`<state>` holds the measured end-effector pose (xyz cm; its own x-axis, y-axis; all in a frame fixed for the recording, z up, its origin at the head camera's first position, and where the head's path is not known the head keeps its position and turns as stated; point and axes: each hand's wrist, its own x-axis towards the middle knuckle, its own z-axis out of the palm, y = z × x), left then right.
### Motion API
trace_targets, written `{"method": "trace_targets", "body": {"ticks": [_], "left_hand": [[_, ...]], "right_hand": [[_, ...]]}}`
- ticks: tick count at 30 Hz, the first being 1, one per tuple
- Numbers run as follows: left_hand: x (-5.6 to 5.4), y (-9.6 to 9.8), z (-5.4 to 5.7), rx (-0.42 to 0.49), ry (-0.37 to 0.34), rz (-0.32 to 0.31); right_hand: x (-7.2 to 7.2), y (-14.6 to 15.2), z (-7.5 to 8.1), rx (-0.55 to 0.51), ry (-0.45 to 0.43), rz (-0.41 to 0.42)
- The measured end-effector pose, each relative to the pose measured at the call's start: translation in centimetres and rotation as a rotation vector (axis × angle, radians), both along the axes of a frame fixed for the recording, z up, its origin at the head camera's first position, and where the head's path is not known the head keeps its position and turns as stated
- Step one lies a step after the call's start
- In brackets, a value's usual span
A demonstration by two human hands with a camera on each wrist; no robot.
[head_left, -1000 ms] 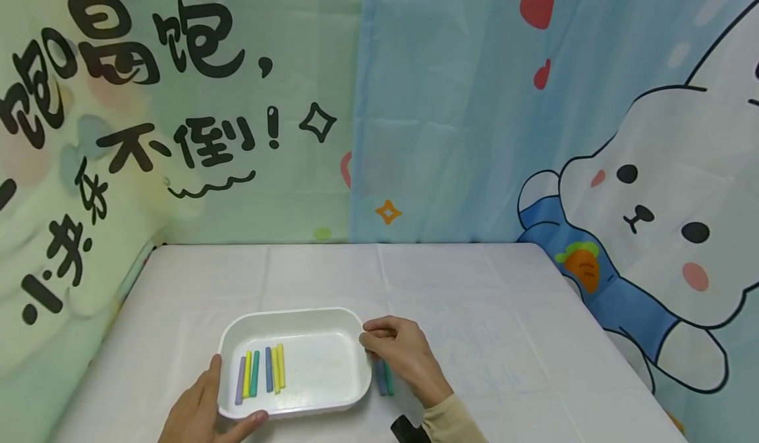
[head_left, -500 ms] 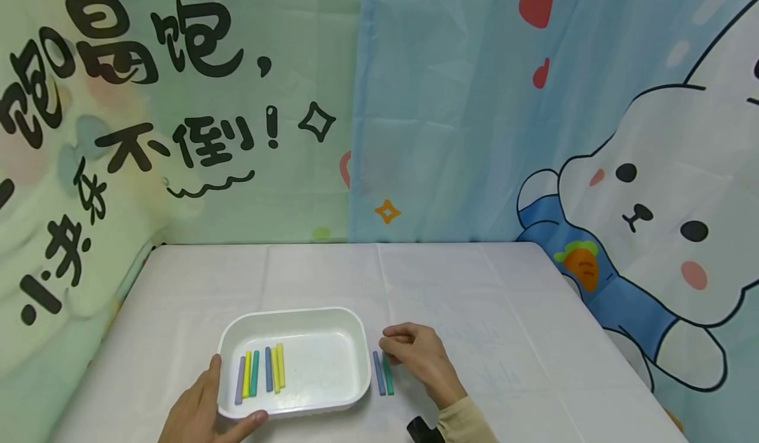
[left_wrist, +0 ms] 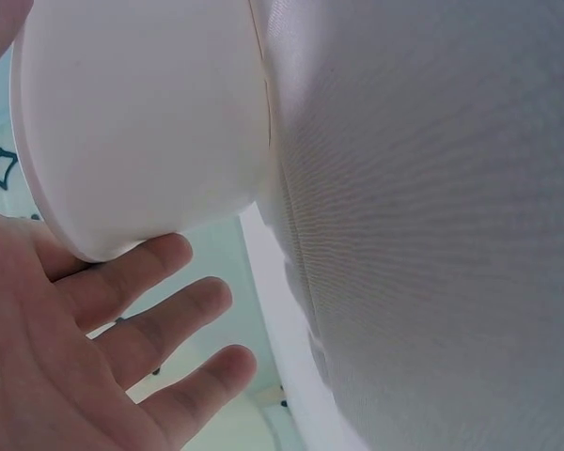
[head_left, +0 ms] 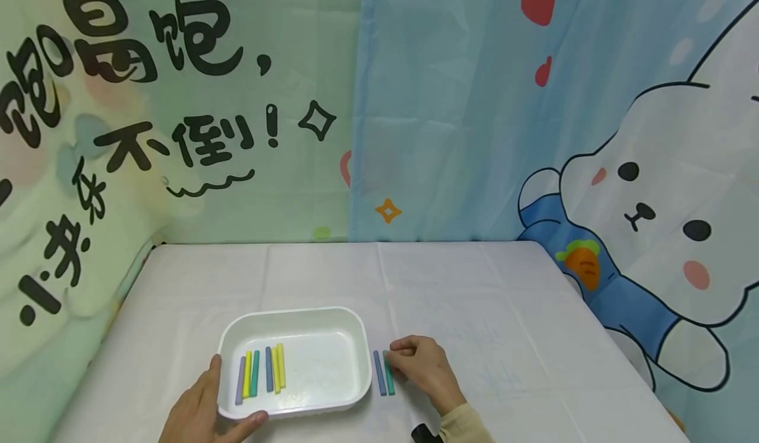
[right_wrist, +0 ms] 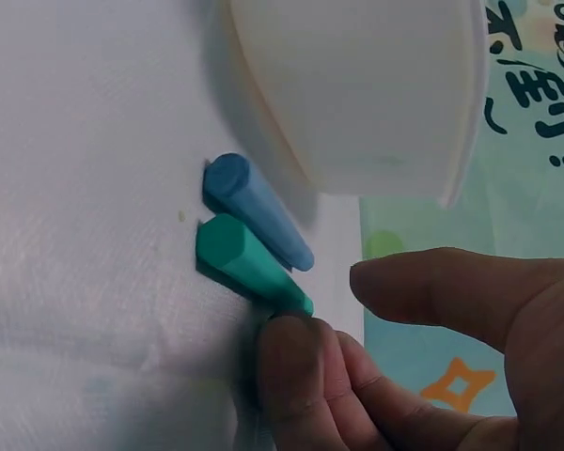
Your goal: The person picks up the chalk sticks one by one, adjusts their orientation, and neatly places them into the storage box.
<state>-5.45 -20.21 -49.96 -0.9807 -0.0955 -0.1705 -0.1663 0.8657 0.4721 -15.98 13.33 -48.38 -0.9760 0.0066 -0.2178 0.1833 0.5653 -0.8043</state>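
Note:
A white tray (head_left: 326,364) lies on the table with several purple, blue, yellow and green chalk sticks (head_left: 255,374) standing in a row in its left half. My left hand (head_left: 198,400) rests against its left front corner, thumb along the front and fingers spread along the side. Right of the tray lie a blue chalk stick (right_wrist: 263,207) and a green chalk stick (right_wrist: 249,263), side by side. At the green one is my right hand (head_left: 427,367); in the right wrist view one fingertip (right_wrist: 291,362) meets its far end, while the thumb (right_wrist: 432,282) stays apart.
White cloth covers the table (head_left: 504,337). Behind it hangs a printed curtain (head_left: 445,133) with lettering and a cartoon rabbit. A black device (head_left: 423,433) sits by the right sleeve (head_left: 465,423).
My right hand has moved from the tray's right rim, rightward and slightly nearer, to the green chalk stick. The left hand and tray stay put.

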Motion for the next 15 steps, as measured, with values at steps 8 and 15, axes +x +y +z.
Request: {"method": "trace_targets", "body": {"ticks": [8,15], "left_hand": [[0.1,-0.1,0.0,0.004,0.039,-0.010],[0.2,-0.1,0.0,0.009,0.033,-0.007]], "right_hand": [[-0.2,-0.3,-0.2,0.139,0.073,0.030],[-0.4,-1.0,-0.6,0.198,0.119,0.037]]}}
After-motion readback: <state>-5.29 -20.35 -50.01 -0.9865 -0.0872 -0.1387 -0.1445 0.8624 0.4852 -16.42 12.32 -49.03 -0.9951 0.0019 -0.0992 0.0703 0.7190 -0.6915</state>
